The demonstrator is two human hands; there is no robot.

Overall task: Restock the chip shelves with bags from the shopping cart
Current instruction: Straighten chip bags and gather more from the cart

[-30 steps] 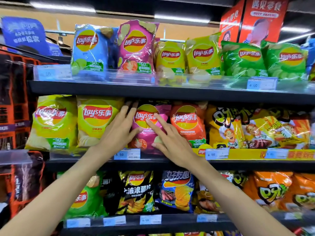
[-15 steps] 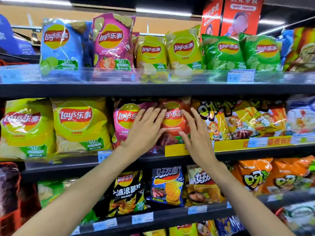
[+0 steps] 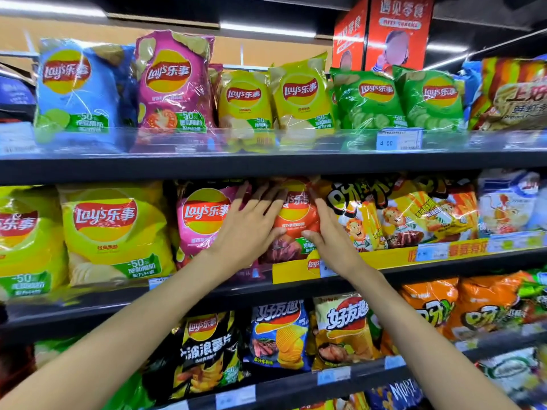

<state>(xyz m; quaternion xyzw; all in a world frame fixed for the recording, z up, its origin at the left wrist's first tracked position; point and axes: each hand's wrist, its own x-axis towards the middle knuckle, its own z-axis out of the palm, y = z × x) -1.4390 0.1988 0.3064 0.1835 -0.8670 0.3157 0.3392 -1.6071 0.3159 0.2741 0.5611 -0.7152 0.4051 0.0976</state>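
An orange-red Lay's chip bag (image 3: pixel 296 220) stands on the middle shelf (image 3: pixel 414 269), between a pink Lay's bag (image 3: pixel 204 223) and yellow snack bags (image 3: pixel 381 217). My left hand (image 3: pixel 251 229) lies flat against the orange bag's left side with straight fingers, partly over the pink bag's edge. My right hand (image 3: pixel 328 235) presses the orange bag's right side, fingers pointing up. Both hands touch the bag without curling round it. No shopping cart is in view.
The top shelf (image 3: pixel 266 164) holds blue, pink, yellow and green Lay's bags behind a clear rail. Two yellow Lay's bags (image 3: pixel 115 232) stand at the middle shelf's left. The lower shelf (image 3: pixel 334 377) carries black, blue and orange bags. Price tags line the shelf edges.
Both hands moved right from the pink bag to the orange-red bag and now press its two sides. The view shifted right and drew closer to the shelves.
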